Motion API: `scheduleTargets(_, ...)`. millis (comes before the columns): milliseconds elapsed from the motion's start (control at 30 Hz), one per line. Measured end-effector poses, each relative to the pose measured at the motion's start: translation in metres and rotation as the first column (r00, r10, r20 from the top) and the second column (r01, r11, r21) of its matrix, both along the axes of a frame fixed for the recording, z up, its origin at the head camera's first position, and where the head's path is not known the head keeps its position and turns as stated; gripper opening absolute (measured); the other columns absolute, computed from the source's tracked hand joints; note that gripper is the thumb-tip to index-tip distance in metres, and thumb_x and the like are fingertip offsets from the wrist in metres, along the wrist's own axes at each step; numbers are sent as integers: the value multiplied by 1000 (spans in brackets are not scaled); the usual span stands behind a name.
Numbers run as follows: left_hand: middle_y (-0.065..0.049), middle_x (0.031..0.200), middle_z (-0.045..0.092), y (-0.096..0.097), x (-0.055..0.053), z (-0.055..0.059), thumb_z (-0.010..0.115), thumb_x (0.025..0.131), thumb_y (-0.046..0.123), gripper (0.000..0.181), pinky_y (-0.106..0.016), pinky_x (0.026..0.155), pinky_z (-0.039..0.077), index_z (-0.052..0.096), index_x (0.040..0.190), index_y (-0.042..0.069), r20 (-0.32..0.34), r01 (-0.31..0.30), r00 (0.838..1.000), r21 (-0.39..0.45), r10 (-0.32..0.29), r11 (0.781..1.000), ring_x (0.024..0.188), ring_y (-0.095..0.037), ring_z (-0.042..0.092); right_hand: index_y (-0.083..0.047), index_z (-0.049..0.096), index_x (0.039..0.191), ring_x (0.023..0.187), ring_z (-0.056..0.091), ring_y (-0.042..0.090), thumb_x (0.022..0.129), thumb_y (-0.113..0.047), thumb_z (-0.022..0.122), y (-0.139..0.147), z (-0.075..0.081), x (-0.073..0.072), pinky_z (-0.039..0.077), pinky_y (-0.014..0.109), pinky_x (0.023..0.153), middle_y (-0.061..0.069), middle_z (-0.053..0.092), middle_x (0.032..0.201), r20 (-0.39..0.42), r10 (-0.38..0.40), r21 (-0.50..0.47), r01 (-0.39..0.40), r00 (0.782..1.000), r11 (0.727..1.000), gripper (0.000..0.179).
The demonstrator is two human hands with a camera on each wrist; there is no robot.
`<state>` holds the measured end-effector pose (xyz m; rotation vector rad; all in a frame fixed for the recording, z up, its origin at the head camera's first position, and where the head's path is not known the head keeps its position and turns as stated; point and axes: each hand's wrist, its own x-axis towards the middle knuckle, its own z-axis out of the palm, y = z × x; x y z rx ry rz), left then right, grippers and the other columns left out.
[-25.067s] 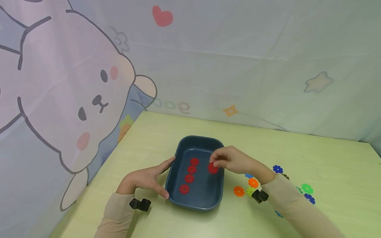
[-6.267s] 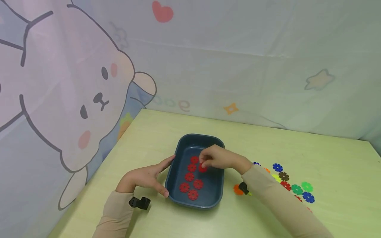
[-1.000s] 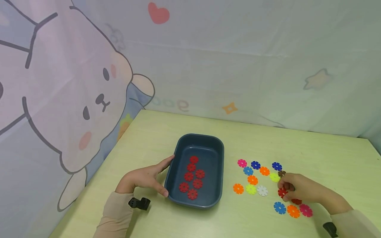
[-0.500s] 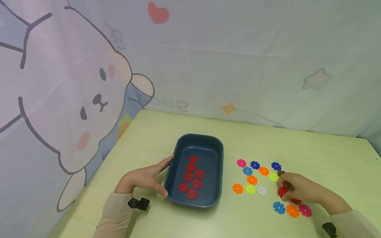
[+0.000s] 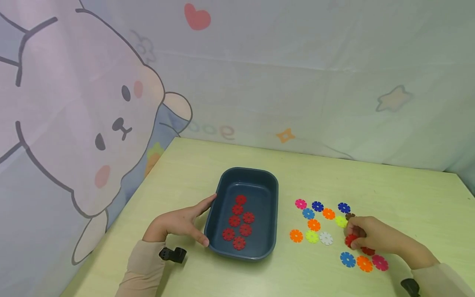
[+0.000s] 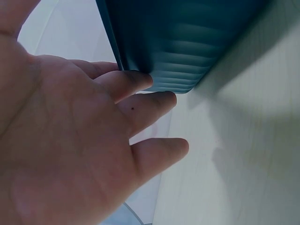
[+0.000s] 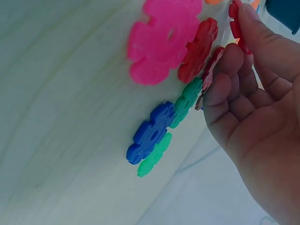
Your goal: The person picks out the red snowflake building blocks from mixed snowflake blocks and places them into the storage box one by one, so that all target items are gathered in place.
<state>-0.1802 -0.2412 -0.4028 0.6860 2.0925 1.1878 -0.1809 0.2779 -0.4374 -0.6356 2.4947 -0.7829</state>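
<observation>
A dark blue, rounded rectangular dish (image 5: 261, 235) sits on the pale yellow-green tabletop (image 5: 408, 194). At its left side the person's left hand (image 5: 178, 222) is spread, thumb and fingertips resting against the wall without wrapping round it. Inside the dish I count seven red, notched, flower-shaped plastic discs (image 5: 234, 221), mostly toward the near end of its floor.

Well to the dish's right, the right hand (image 5: 376, 235) pinches another red disc (image 5: 351, 240) between thumb and finger; I can't tell whether it is fully clear of the tabletop.

Judging by colour, the reds look mostly gathered: only red is in the dish. Still outside it, a darker red disc (image 5: 368, 251) lies beneath the right hand, and the right wrist view shows a further reddish disc (image 7: 213, 66) beside it. Also right of the dish lie white (image 5: 326, 238), yellow (image 5: 312, 236), orange (image 5: 296, 236), pink (image 5: 301, 204), blue (image 5: 347, 260), brown (image 5: 349, 216) and green discs (image 7: 186, 103).
</observation>
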Motion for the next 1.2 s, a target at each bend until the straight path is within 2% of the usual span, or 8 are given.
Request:
scheduleTargets(267, -14, 161, -7, 0, 0, -1, 85, 74, 27, 125, -57, 115, 10, -9, 154, 8, 1, -1, 1000, 4, 1, 1000, 147, -36, -4, -10, 58, 89, 67, 48, 6, 84, -10, 73, 1, 1, 0, 43, 21, 58, -4, 51, 76, -4, 50, -61, -50, 999, 997, 17)
scheduleTargets(600, -14, 161, -8, 0, 1, 0, 85, 75, 26, 125, -57, 115, 9, -10, 154, 7, 10, 0, 1000, 15, 0, 1000, 147, -36, -5, -12, 58, 89, 69, 48, 6, 85, -11, 72, -3, 8, -3, 42, 20, 59, -4, 51, 76, -28, 39, -61, -41, 999, 997, 14)
scheduleTargets(1200, -14, 161, -8, 0, 0, 0, 85, 74, 27, 126, -56, 115, 8, -10, 154, 6, 13, 7, 1000, 23, -7, 1000, 147, -35, -5, -9, 58, 90, 65, 50, 7, 88, -6, 68, -22, 30, -20, 47, 20, 57, -8, 54, 75, -152, 108, -168, -134, 982, 977, 10)
